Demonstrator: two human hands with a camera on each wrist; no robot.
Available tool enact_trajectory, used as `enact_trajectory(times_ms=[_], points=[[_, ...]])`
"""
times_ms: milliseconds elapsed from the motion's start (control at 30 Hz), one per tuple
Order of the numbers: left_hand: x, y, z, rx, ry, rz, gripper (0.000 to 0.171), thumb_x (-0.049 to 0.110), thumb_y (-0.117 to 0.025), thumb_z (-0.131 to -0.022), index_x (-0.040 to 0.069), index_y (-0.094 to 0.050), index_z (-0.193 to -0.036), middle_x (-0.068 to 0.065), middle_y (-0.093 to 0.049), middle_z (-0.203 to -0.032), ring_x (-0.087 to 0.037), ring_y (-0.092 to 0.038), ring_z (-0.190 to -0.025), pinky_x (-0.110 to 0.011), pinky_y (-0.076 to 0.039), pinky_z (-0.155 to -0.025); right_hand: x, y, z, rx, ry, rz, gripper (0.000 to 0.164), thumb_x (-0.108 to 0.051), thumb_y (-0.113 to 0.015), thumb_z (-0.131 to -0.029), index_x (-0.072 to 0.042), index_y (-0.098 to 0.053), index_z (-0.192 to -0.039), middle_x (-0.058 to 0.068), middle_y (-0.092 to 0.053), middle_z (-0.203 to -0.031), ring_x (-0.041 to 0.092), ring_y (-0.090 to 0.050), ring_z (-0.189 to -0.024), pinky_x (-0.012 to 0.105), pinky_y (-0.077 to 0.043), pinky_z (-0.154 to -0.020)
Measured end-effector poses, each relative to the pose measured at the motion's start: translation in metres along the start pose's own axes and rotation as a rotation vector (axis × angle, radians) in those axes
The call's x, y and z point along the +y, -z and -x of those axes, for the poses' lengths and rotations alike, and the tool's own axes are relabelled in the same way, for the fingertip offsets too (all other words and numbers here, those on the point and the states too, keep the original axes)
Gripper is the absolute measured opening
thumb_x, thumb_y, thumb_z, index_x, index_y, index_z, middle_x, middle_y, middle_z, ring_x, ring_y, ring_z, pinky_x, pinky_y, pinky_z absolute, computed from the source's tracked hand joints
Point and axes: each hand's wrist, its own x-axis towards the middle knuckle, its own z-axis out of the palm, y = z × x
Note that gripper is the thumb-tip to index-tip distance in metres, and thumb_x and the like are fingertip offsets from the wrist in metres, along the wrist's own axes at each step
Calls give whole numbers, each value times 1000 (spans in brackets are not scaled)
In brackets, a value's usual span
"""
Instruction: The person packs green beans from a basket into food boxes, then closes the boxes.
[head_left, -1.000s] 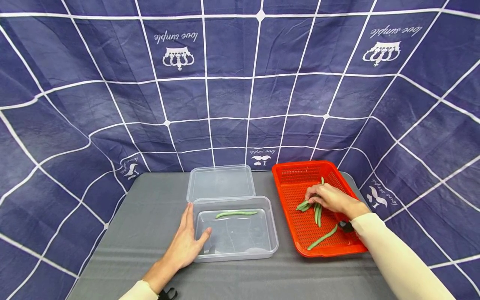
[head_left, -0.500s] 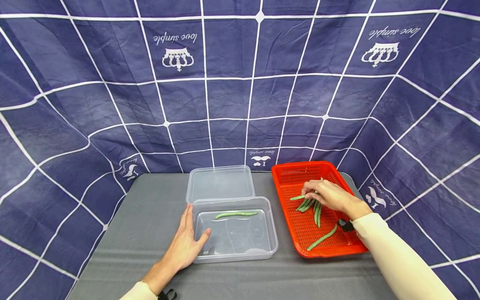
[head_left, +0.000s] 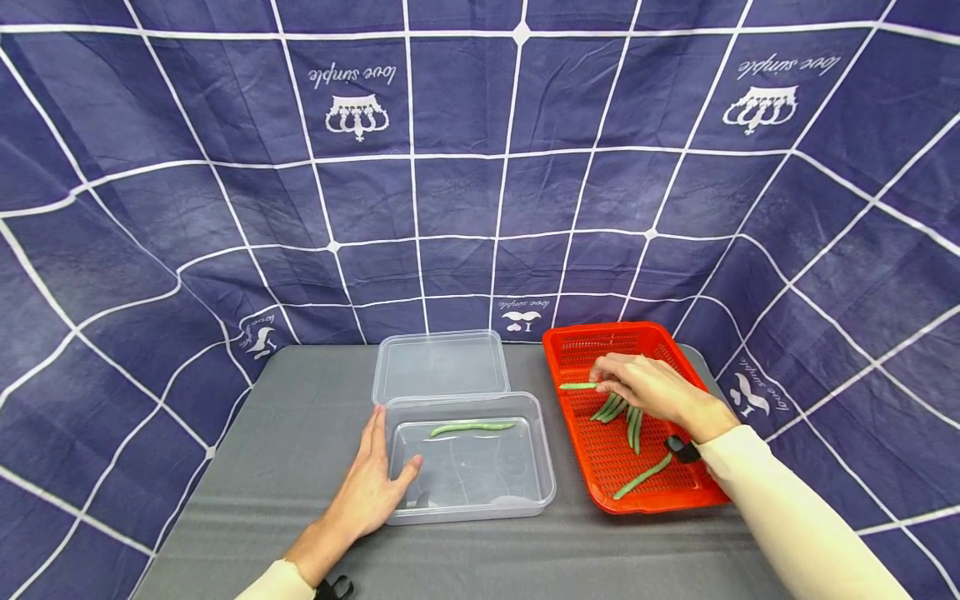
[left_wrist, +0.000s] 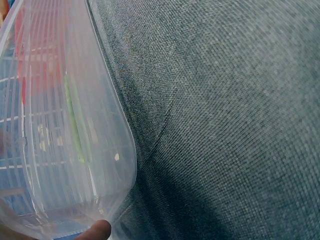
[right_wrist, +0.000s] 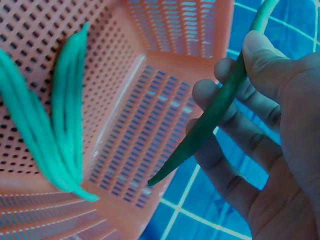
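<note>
My right hand (head_left: 648,387) pinches one green bean (right_wrist: 212,112) between thumb and fingers, above the red basket (head_left: 600,492). Below the hand, several more green beans (head_left: 634,429) lie bunched on the basket floor, and a single one lies nearer its front. My left hand (head_left: 371,483) rests along the left wall of a clear plastic container (head_left: 480,492), fingers straight and thumb over the rim. Inside that container a single green bean (head_left: 472,427) lies near the back wall; the left wrist view shows it through the clear side.
A clear lid (head_left: 441,367) lies flat behind the container. Grey cloth (head_left: 300,433) covers the table. A blue curtain (head_left: 465,200) with white grid lines encloses the back and both sides. The basket stands right of the container, with a strip of table between.
My right hand has lifted a green bean off the bunch in the basket and moved slightly up and to the left with it. The left hand stays on the container.
</note>
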Motion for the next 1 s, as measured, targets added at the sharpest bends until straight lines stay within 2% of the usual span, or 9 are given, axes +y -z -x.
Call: enact_trajectory(times_ms=[233, 367, 633, 800, 1000], points=[[0, 2, 0, -4, -3, -4, 110, 42, -76, -111, -6, -10, -184, -33, -17, -192, -55, -35, -175, -68, -39, -139, -19, 8, -9, -28, -39, 10, 14, -17, -84, -109, -26, -76, -115, -15, -74, -106, -2, -61, -76, 26, -51, -62], [0, 2, -1, -6, 5, -5, 110, 43, -76, -111, -6, -10, -184, -32, -17, -192, -54, -36, -174, -68, -40, -138, -29, 10, -14, -16, -39, 29, 14, -19, -84, -109, -26, -77, -117, -15, -74, -107, -1, -61, -75, 26, -49, -60], [-1, 3, -3, -19, 6, -11, 111, 44, -75, -111, -6, -8, -184, -31, -15, -193, -54, -36, -174, -67, -40, -138, -46, 10, -24, 46, 27, 38, 17, -22, -89, -105, -25, -77, -116, -15, -74, -104, 0, -61, -73, 23, -46, -56], [-1, 3, -2, -16, 6, -11, 111, 44, -76, -111, -6, -9, -184, -31, -16, -193, -54, -36, -174, -67, -40, -138, -55, 8, -31, 76, 82, -3, 19, -18, -92, -102, -25, -78, -113, -14, -76, -102, 0, -66, -77, 23, -54, -63], [0, 4, 0, -10, 2, -6, 110, 43, -76, -111, -6, -10, -184, -31, -17, -193, -54, -36, -174, -67, -40, -138, -67, 7, -37, 52, 91, -52, 20, -14, -91, -102, -30, -79, -104, -16, -75, -100, -2, -66, -80, 23, -53, -65]])
